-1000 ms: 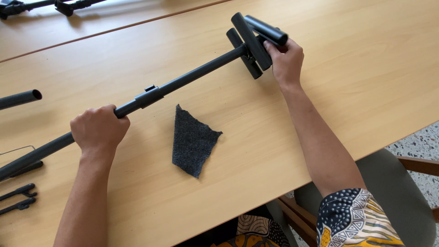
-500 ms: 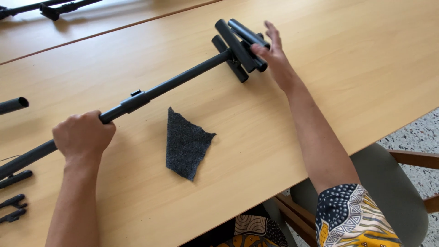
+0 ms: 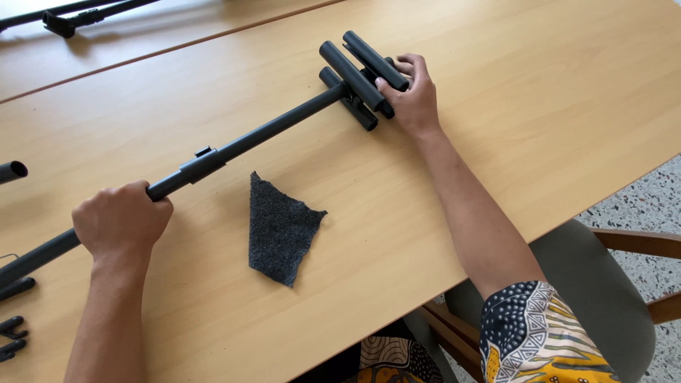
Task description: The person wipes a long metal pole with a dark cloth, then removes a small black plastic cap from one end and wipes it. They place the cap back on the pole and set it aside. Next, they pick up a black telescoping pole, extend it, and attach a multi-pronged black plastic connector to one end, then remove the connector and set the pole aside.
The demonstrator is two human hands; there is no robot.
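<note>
The left hand (image 3: 122, 221) is clenched around the black pole (image 3: 255, 138), which lies on the wooden table (image 3: 539, 120) with its long axis running from lower left to upper right. A dark grey felt scrap (image 3: 280, 228) lies just beside its middle. At the far end, the right hand (image 3: 411, 96) grasps the folded black legs (image 3: 358, 74), fingers over them.

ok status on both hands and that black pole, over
Left hand fisted around the black pole, lying across the wooden table. Right hand on the folded legs at its far end. Grey felt scrap beside the pole, not touching.
</note>
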